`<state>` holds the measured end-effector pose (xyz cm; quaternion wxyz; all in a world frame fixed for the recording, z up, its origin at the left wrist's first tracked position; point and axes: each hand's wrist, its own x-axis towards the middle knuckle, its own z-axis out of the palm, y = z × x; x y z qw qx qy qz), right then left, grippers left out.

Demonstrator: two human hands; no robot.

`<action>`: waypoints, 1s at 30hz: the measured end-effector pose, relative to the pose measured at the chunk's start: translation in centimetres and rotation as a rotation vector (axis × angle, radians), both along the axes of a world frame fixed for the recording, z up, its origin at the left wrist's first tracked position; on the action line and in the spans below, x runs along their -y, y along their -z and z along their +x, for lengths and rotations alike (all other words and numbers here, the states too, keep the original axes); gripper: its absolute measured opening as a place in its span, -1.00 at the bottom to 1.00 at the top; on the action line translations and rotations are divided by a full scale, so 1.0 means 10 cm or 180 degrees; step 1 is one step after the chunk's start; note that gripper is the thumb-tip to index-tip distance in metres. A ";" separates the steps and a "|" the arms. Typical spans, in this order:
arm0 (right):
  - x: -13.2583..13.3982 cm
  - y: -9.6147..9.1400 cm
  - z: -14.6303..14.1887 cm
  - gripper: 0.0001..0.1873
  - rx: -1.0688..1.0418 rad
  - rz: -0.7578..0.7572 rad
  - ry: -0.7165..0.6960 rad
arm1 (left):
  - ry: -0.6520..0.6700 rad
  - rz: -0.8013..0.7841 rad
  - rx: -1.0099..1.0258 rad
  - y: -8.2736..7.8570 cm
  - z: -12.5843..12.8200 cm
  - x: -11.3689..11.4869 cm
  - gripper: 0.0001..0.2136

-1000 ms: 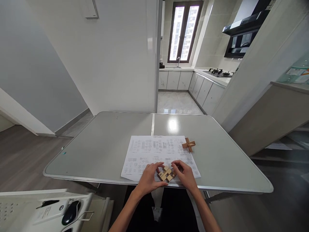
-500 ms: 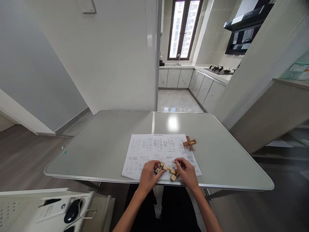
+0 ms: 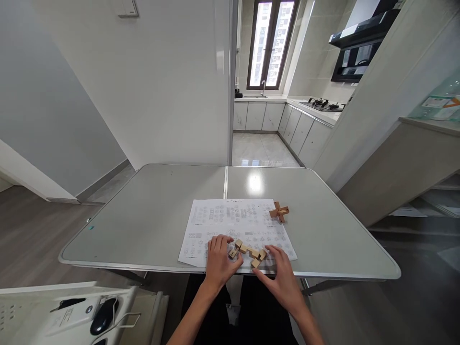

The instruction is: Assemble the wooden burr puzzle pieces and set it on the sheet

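Observation:
A chain of small pale wooden puzzle blocks (image 3: pixel 247 252) lies stretched out on a printed instruction sheet (image 3: pixel 230 223) near the table's front edge. My left hand (image 3: pixel 218 261) rests at the chain's left end, fingers curled, thumb and fingertips touching the end block. My right hand (image 3: pixel 280 274) lies just right of the chain with fingers spread and flat, its thumb close to a loose end block (image 3: pixel 256 263). An assembled wooden cross puzzle (image 3: pixel 279 211) stands at the sheet's far right corner.
The grey folding table (image 3: pixel 151 215) has a seam down its middle. A white case with a black mouse (image 3: pixel 104 316) sits at the lower left. A wall (image 3: pixel 161 86) stands behind the table, and a kitchen doorway opens beyond on the right.
The compact block cluster held between both hands has been pulled apart into a long chain lying on the sheet. My right hand has let go and drawn back toward me, fingers spreading.

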<state>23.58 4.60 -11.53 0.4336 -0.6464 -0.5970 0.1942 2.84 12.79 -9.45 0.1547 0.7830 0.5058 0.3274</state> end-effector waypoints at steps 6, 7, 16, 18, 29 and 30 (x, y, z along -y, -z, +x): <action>-0.07 0.05 -0.10 -0.45 -0.0174 0.0069 0.0117 | 0.0043 -0.0086 0.0028 -0.03 -0.04 -0.05 -0.91; -0.07 0.05 -0.09 -0.45 -0.0242 0.0066 0.0127 | 0.0081 -0.0121 0.0063 -0.04 -0.08 -0.07 -0.93; -0.02 -0.16 -0.15 -0.26 -0.1303 -0.0331 0.0277 | 0.0203 -0.0576 0.0485 -0.14 -0.52 -0.08 -0.80; -0.02 -0.30 -0.24 -0.22 -0.1591 -0.0381 0.0219 | 0.0150 -0.0714 0.0614 -0.18 -0.55 -0.06 -0.75; 0.27 -0.64 -0.49 -0.23 -0.4132 -0.0733 -0.1064 | 0.0708 -0.1548 0.1119 -0.61 -0.38 0.41 -0.61; 0.29 -0.62 -0.49 -0.22 -0.4227 -0.0786 -0.1086 | 0.0789 -0.1599 0.1106 -0.65 -0.38 0.46 -0.59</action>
